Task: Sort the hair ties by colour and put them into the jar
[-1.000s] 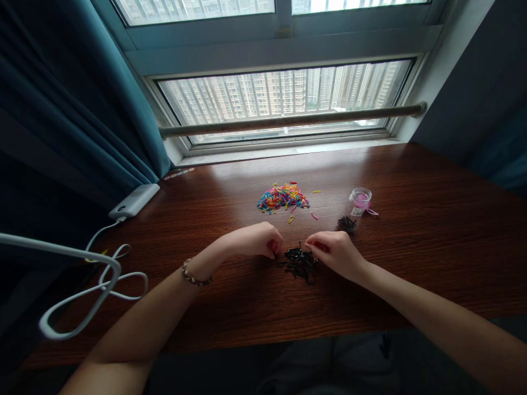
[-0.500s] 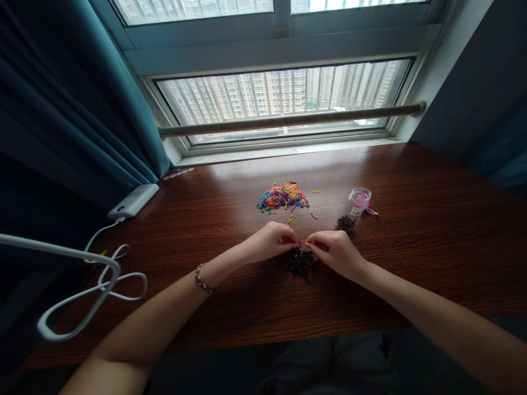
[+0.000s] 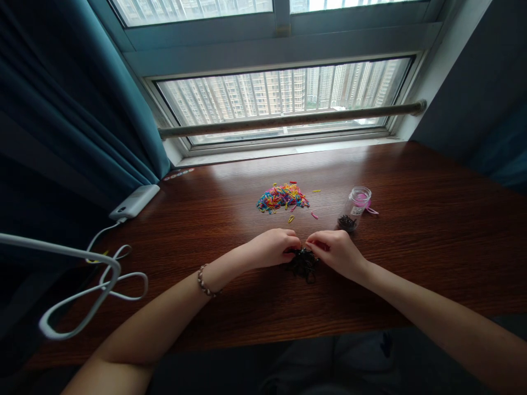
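Observation:
A small heap of black hair elastics (image 3: 303, 267) lies on the table between my hands. My left hand (image 3: 274, 247) has its fingers bent down at the heap's left upper edge, its fingertips partly hidden among the dark bands. Across from it, my right hand (image 3: 340, 251) pinches thumb and forefinger together at the right upper edge. Whatever either pinch holds is too small to make out. Beyond them sits a loose heap of bright multicoloured elastics (image 3: 282, 197). A clear jar (image 3: 357, 206) with black elastics inside stands just past my right hand.
The brown wooden table (image 3: 197, 208) runs up to the window. A few stray coloured elastics lie around the bright heap. At the left are a white power bank (image 3: 135, 201) and a looped white cable (image 3: 109, 285), beside a blue curtain (image 3: 123, 109).
My left hand has come slightly down and right, with its fingers lower over the black heap. My right hand is nearly still, and the jar and coloured heap are unmoved.

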`<state>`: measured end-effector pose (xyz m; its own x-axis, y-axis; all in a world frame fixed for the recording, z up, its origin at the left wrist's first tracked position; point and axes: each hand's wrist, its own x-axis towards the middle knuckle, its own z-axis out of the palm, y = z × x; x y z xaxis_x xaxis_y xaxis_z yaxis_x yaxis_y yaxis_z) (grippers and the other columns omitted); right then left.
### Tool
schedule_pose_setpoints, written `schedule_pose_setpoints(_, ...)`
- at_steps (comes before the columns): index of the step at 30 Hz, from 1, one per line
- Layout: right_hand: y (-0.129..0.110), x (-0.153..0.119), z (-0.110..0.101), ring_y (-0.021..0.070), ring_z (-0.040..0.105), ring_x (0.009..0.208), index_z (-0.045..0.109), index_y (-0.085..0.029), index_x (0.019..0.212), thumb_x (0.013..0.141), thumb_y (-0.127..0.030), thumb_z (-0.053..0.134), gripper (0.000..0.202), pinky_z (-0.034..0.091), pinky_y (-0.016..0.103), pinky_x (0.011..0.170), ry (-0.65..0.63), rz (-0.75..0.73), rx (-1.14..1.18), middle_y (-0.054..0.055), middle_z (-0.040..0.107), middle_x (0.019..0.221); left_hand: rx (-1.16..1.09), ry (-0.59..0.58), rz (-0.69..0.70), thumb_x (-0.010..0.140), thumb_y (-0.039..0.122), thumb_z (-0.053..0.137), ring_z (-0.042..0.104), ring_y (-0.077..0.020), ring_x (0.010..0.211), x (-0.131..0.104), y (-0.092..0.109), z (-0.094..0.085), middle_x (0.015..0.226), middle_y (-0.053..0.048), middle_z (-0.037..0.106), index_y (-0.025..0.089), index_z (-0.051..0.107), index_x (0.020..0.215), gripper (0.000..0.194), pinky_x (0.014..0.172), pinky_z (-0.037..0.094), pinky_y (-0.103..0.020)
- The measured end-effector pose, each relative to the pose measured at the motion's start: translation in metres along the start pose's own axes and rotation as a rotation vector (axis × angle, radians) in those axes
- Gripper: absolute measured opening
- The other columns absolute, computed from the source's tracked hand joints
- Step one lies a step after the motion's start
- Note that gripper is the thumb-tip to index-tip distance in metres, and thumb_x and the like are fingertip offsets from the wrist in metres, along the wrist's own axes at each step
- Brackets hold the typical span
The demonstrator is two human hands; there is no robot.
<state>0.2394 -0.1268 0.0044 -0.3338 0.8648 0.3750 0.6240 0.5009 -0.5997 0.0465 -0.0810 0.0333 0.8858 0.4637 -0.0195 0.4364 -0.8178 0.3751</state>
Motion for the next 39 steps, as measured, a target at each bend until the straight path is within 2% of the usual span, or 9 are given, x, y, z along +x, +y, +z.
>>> schedule_pose_setpoints(6, 0.002, 0.000, 0.002, 0.0106, 0.054, 0.059, 0.063, -0.018, 0.075, 0.078, -0.019, 0.054, 0.010, 0.041, 0.021, 0.056, 0.022, -0.010, 0.027, 0.001, 0.063, 0.068, -0.153, 0.119, -0.056, 0.070, 0.012, 0.053, 0.050, -0.0094, 0.060, 0.002, -0.005, 0.010, 0.070, -0.003, 0.057, 0.013, 0.066, 0.076, 0.014, 0.056, 0.037, -0.018)
schedule_pose_setpoints(10, -0.002, 0.001, 0.001, 0.0108, 0.055, 0.063, 0.061, -0.018, 0.090, 0.079, -0.022, 0.053, 0.014, 0.045, 0.022, 0.056, 0.079, -0.024, 0.128, 0.003, 0.060, 0.079, -0.688, 0.201, -0.257, 0.068, 0.020, 0.058, 0.051, -0.0089, 0.057, 0.006, -0.009, 0.012, 0.067, -0.002, 0.060, 0.009, 0.065, 0.079, 0.017, 0.054, 0.039, -0.018)
schedule_pose_setpoints(12, -0.005, 0.001, 0.001, 0.0109, 0.056, 0.068, 0.056, -0.019, 0.105, 0.077, -0.025, 0.058, 0.029, 0.048, 0.022, 0.058, 0.079, -0.061, 0.209, 0.006, 0.056, 0.095, -0.928, 0.185, -0.335, 0.066, 0.021, 0.060, 0.053, -0.0092, 0.057, 0.007, -0.008, 0.012, 0.066, -0.002, 0.062, 0.008, 0.065, 0.079, 0.020, 0.055, 0.040, -0.019)
schedule_pose_setpoints(15, -0.008, 0.000, 0.000, 0.0104, 0.056, 0.069, 0.050, -0.021, 0.114, 0.071, -0.029, 0.064, 0.045, 0.051, 0.023, 0.061, 0.030, -0.125, 0.276, 0.007, 0.050, 0.105, -1.100, 0.150, -0.366, 0.063, 0.020, 0.063, 0.052, -0.0081, 0.053, 0.008, -0.003, 0.012, 0.063, -0.002, 0.063, 0.008, 0.067, 0.078, 0.020, 0.051, 0.039, -0.018)
schedule_pose_setpoints(20, -0.009, -0.001, 0.000, 0.0097, 0.054, 0.065, 0.060, -0.018, 0.099, 0.077, -0.024, 0.058, 0.022, 0.049, 0.022, 0.058, 0.090, -0.165, 0.242, 0.006, 0.055, 0.092, -1.318, 0.200, -0.433, 0.060, 0.018, 0.067, 0.050, -0.0055, 0.048, 0.008, 0.005, 0.017, 0.059, -0.001, 0.062, 0.009, 0.067, 0.074, 0.016, 0.048, 0.038, -0.016)
schedule_pose_setpoints(25, -0.007, 0.000, -0.002, 0.0128, 0.057, 0.075, 0.065, -0.021, 0.090, 0.082, -0.021, 0.051, 0.016, 0.048, 0.023, 0.064, 0.178, -0.190, 0.216, 0.005, 0.059, 0.084, -1.567, 0.310, -0.510, 0.058, 0.016, 0.073, 0.058, -0.0077, 0.060, 0.009, 0.005, 0.021, 0.069, -0.002, 0.064, 0.010, 0.065, 0.076, 0.020, 0.062, 0.047, -0.019)
schedule_pose_setpoints(30, -0.008, 0.000, -0.004, 0.0135, 0.058, 0.073, 0.064, -0.019, 0.080, 0.076, -0.016, 0.056, 0.010, 0.048, 0.024, 0.066, 0.277, -0.110, 0.211, 0.004, 0.062, 0.080, -1.756, 0.393, -0.516, 0.062, 0.010, 0.072, 0.061, -0.0099, 0.072, 0.008, 0.008, 0.025, 0.077, -0.005, 0.066, 0.009, 0.065, 0.079, 0.019, 0.074, 0.048, -0.020)
schedule_pose_setpoints(36, -0.011, -0.001, -0.001, 0.0129, 0.057, 0.070, 0.060, -0.019, 0.077, 0.077, -0.015, 0.054, 0.008, 0.047, 0.024, 0.065, 0.374, -0.093, 0.178, 0.003, 0.062, 0.076, -1.825, 0.310, -0.567, 0.072, 0.020, 0.065, 0.064, -0.0148, 0.079, 0.007, 0.023, 0.024, 0.087, -0.011, 0.067, 0.009, 0.064, 0.090, 0.021, 0.074, 0.050, -0.025)
schedule_pose_setpoints(39, -0.010, -0.002, -0.002, 0.0125, 0.057, 0.069, 0.060, -0.019, 0.077, 0.079, -0.016, 0.052, 0.009, 0.047, 0.023, 0.064, 0.334, -0.129, 0.158, 0.003, 0.061, 0.074, -1.783, 0.363, -0.572, 0.072, 0.018, 0.065, 0.063, -0.0117, 0.073, 0.007, 0.029, 0.020, 0.081, -0.010, 0.068, 0.008, 0.065, 0.086, 0.018, 0.069, 0.050, -0.019)
